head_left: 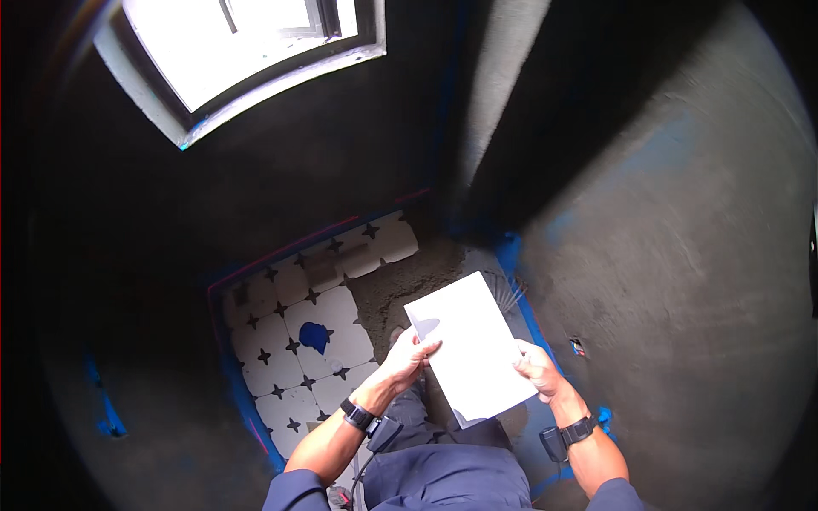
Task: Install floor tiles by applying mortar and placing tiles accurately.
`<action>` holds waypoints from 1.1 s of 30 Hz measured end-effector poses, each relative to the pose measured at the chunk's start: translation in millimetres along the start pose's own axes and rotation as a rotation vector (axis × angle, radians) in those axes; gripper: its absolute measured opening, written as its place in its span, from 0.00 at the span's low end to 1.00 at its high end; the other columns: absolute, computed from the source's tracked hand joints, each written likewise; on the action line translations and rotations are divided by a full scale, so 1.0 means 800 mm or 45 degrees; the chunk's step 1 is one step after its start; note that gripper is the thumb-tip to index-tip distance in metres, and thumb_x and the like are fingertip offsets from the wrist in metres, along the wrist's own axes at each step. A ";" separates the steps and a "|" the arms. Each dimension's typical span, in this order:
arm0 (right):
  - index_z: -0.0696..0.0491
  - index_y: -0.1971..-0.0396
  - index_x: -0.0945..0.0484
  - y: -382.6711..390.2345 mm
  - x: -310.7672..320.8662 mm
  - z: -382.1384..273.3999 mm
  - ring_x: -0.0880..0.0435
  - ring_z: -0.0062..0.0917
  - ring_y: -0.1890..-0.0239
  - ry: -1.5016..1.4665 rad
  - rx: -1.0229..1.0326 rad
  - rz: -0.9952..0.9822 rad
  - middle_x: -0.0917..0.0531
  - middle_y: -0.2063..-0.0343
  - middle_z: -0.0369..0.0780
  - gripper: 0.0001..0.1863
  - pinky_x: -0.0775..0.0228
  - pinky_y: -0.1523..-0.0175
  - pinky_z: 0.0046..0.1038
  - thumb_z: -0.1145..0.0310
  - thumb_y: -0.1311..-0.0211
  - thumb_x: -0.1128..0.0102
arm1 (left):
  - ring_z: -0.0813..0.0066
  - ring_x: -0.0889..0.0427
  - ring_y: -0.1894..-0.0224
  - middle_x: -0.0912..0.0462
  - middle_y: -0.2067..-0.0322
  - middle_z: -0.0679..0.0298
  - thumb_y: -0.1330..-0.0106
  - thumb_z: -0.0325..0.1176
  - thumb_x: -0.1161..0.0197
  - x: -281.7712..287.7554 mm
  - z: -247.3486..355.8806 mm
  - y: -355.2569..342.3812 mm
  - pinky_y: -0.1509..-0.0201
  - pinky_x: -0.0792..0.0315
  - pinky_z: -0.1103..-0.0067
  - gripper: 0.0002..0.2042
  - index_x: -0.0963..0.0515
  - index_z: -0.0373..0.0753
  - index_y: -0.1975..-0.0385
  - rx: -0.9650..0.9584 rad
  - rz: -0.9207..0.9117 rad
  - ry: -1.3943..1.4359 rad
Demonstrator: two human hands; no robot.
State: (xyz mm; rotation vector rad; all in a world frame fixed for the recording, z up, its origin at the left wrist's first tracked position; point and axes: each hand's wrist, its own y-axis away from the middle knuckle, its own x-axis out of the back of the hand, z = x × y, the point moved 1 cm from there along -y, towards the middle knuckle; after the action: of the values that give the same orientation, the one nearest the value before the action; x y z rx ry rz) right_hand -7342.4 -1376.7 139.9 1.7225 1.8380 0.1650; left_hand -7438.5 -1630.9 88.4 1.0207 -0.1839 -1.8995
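Note:
A white floor tile (pixel 477 353) with dark grey corner marks is held tilted in front of my body, over the floor. My left hand (pixel 407 359) grips its left edge, thumb on the face. On the opposite edge my right hand (pixel 538 372) is closed the same way; the fingers behind the tile are hidden. Just beyond and to the left of the tile lies a bed of wet grey mortar (pixel 394 288). Laid white tiles (pixel 277 334) with dark star shapes at their corners cover the floor on the left. A blue crumpled piece (pixel 314 337) lies on them.
Dark grey walls (pixel 596 281) close in the corner, with blue strips (pixel 530 324) along their base. A small wall opening (pixel 578 347) sits at the right. Bright light enters by a window (pixel 247 60) at upper left. A blue scrap (pixel 111 422) is on the left wall.

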 end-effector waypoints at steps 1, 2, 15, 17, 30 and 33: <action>0.62 0.46 0.31 -0.021 -0.007 -0.009 0.22 0.24 0.49 -0.264 -0.073 -0.070 0.21 0.52 0.41 0.30 0.31 0.43 0.27 0.57 0.41 0.36 | 0.83 0.22 0.58 0.22 0.56 0.70 0.34 0.32 0.39 0.011 0.020 -0.011 0.61 0.26 0.84 0.19 0.32 0.39 0.44 -0.010 0.024 0.113; 0.62 0.43 0.34 -0.038 -0.019 -0.024 0.24 0.28 0.44 -0.411 -0.011 -0.083 0.23 0.48 0.41 0.34 0.36 0.38 0.30 0.55 0.42 0.36 | 0.81 0.20 0.57 0.22 0.55 0.67 0.33 0.30 0.41 0.038 0.037 -0.023 0.59 0.23 0.82 0.18 0.33 0.38 0.45 -0.017 0.058 0.116; 0.59 0.41 0.36 -0.342 0.065 0.065 0.22 0.31 0.46 -0.567 -0.154 0.284 0.24 0.47 0.43 0.24 0.28 0.43 0.36 0.70 0.35 0.44 | 0.76 0.18 0.62 0.19 0.63 0.63 0.31 0.39 0.43 0.190 0.087 -0.315 0.58 0.23 0.77 0.16 0.28 0.35 0.51 0.207 0.217 -0.315; 0.60 0.42 0.34 -0.405 0.102 0.095 0.22 0.30 0.47 -0.581 -0.148 0.347 0.22 0.48 0.43 0.25 0.28 0.44 0.35 0.70 0.38 0.41 | 0.78 0.21 0.65 0.22 0.68 0.66 0.30 0.42 0.43 0.257 0.059 -0.383 0.61 0.27 0.81 0.16 0.26 0.34 0.56 0.071 0.200 -0.528; 0.57 0.43 0.32 -0.743 0.279 0.346 0.23 0.29 0.47 -0.449 -0.120 0.428 0.23 0.49 0.40 0.24 0.32 0.43 0.36 0.70 0.38 0.41 | 0.70 0.21 0.53 0.19 0.59 0.57 0.34 0.37 0.42 0.538 0.064 -0.574 0.48 0.29 0.75 0.13 0.24 0.34 0.56 -0.027 0.312 -1.264; 0.55 0.42 0.33 -0.804 0.286 0.379 0.24 0.30 0.45 -0.509 -0.125 0.449 0.24 0.47 0.40 0.22 0.33 0.41 0.38 0.70 0.36 0.43 | 0.73 0.22 0.54 0.19 0.59 0.60 0.34 0.35 0.42 0.541 0.081 -0.609 0.47 0.29 0.76 0.12 0.24 0.36 0.54 -0.213 0.397 -1.172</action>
State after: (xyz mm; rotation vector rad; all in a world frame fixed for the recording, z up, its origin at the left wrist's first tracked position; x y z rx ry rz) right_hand -7738.8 -1349.8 -492.6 1.8416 1.2162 0.0445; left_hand -7900.6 -1723.7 -366.1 -0.0584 -0.6535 -1.9159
